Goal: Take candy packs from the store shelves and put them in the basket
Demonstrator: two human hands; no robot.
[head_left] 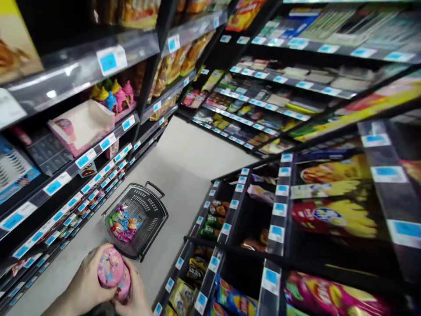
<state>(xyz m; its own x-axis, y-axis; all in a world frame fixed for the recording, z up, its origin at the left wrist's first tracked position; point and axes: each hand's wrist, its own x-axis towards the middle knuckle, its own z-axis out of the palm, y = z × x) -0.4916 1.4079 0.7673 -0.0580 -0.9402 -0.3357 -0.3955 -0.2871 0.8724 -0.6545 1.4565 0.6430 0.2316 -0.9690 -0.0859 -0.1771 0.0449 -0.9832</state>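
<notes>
Seen from head height in a shop aisle, looking forward and down. Low in the view, two pink containers [111, 266] with round, colourfully patterned tops, gripped from one side by a bare left hand [88, 277] and from the other by a bare right hand [136, 289], both closed firmly on them and almost meeting; one container slightly lower and further right than the other, partly covered by the grip. On the pale floor [187, 151] just beyond the hands, a dark basket [153, 208] with slotted walls and a handle at its far end, with a heap of small, shiny items [123, 224] in pink, blue, green and orange inside. To the left of the hands, long black shelves [66, 96] with blue-and-white price labels [112, 60]; on one, up and left from the hands, an open pink-and-white display box [90, 123], and just beyond it some pink, blue and yellow bottle-shaped items [123, 94]. To the right of the hands, a rack with bright snack bags [329, 215]. Well ahead of the hands, across the aisle's end, more shelving [286, 79] full of goods.
</notes>
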